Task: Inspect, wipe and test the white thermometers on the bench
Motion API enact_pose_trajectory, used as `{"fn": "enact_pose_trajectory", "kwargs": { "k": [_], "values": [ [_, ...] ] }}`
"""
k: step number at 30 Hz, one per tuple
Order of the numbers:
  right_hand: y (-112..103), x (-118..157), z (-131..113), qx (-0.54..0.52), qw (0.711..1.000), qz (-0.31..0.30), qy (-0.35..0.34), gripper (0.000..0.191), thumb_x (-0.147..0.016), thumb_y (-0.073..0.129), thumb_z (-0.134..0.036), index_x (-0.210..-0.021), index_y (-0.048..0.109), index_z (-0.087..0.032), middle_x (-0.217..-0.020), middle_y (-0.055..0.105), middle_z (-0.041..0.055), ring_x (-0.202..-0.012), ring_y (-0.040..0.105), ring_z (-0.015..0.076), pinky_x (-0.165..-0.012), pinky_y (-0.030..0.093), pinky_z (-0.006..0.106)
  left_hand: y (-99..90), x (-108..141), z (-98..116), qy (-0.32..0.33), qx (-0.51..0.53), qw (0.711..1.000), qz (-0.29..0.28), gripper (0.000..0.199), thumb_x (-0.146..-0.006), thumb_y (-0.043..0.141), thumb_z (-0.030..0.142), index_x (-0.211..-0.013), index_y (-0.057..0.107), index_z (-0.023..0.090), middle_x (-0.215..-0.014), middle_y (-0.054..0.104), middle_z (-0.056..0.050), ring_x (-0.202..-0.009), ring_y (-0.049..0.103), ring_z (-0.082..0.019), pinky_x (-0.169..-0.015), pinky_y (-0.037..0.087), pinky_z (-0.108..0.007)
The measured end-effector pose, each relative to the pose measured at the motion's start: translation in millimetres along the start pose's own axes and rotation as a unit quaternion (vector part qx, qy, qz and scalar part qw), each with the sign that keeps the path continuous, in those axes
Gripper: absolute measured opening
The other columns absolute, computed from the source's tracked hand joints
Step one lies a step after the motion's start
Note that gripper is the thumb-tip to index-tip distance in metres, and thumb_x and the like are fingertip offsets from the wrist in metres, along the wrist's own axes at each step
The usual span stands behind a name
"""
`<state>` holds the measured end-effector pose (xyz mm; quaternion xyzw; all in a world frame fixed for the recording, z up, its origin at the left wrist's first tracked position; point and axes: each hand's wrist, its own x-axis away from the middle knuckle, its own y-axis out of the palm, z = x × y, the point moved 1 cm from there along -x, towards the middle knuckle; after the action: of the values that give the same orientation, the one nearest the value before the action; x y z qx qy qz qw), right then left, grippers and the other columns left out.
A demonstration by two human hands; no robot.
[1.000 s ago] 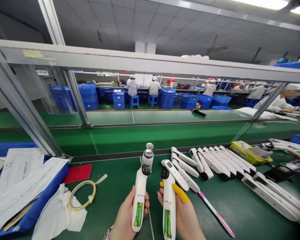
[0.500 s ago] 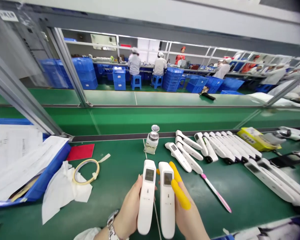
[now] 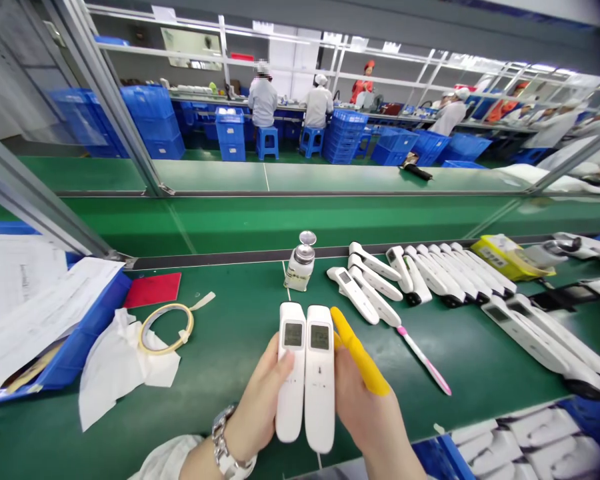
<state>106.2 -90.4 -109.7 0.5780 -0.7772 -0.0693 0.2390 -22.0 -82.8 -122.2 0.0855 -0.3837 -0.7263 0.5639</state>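
Observation:
Two white infrared thermometers stand side by side in front of me, touching, screens facing me. Around the left thermometer (image 3: 291, 420) my left hand (image 3: 260, 390) is closed, its thumb lying over the front below the screen. My right hand (image 3: 365, 407), with yellow finger cots on it, grips the right thermometer (image 3: 320, 407) from its right side; some of its fingers are hidden behind. Beyond them stands a small pump bottle (image 3: 300, 268) with its metal lid raised. To the right lie several more white thermometers (image 3: 353, 293) and a pink-and-white toothbrush (image 3: 425, 360).
At left, a blue bin (image 3: 87, 320) holds papers, beside a red card (image 3: 153, 290), a tape roll (image 3: 143, 340) and white tissue (image 3: 115, 373). A row of thermometers (image 3: 440, 280) and a yellow box (image 3: 510, 257) lie right. A crate of thermometers (image 3: 445, 457) sits front right. Co-workers sit far back.
The two thermometers have come together and now touch. My left thumb has moved onto the left one's front, and my right thumb has left the right one's screen. The view has tilted downward.

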Motion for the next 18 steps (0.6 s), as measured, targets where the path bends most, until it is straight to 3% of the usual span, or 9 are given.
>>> {"fn": "enact_pose_trajectory", "kwargs": {
  "k": [6, 11, 15, 18],
  "values": [
    [6.9, 0.1, -4.3, -0.039, 0.999, -0.003, 0.023, 0.032, -0.07, 0.066, -0.047, -0.096, 0.065, -0.03, -0.093, 0.07, 0.0031, -0.109, 0.055, 0.0283, -0.087, 0.048, 0.043, 1.4, -0.5, -1.4, 0.009, -0.073, 0.997, 0.026, 0.045, -0.07, 0.072, 0.025, -0.109, 0.049, 0.021, -0.096, 0.065, -0.004, -0.083, 0.061, -0.018, -0.075, 0.05, -0.032],
    [4.6, 8.4, 17.6, -0.092, 0.991, -0.025, 0.095, 0.036, -0.067, 0.071, -0.049, -0.096, 0.068, -0.026, -0.088, 0.072, 0.0031, -0.101, 0.06, 0.0293, -0.087, 0.049, 0.043, 0.0, -0.1, -1.3, 0.016, -0.067, 0.997, 0.032, 0.041, -0.071, 0.071, 0.026, -0.106, 0.051, 0.022, -0.094, 0.065, -0.002, -0.081, 0.061, -0.016, -0.074, 0.05, -0.03],
    [3.7, 13.2, 34.7, -0.128, 0.983, 0.038, 0.128, 0.04, -0.057, 0.079, -0.049, -0.087, 0.07, -0.025, -0.075, 0.072, 0.0001, -0.092, 0.064, 0.0289, -0.084, 0.05, 0.041, 0.4, -0.9, -1.2, 0.01, -0.013, 0.999, 0.046, 0.035, -0.082, 0.056, 0.041, -0.11, 0.054, 0.021, -0.101, 0.065, -0.005, -0.091, 0.06, -0.021, -0.079, 0.048, -0.032],
    [8.4, 13.0, 32.4, -0.134, 0.983, 0.05, 0.118, 0.039, -0.051, 0.08, -0.052, -0.079, 0.072, -0.027, -0.072, 0.072, -0.0008, -0.093, 0.064, 0.0292, -0.085, 0.05, 0.041, 1.2, -3.1, -1.1, -0.016, 0.049, 0.998, 0.044, 0.046, -0.086, 0.039, 0.052, -0.111, 0.056, 0.017, -0.104, 0.065, -0.008, -0.1, 0.058, -0.025, -0.089, 0.045, -0.039]
  ]
}}
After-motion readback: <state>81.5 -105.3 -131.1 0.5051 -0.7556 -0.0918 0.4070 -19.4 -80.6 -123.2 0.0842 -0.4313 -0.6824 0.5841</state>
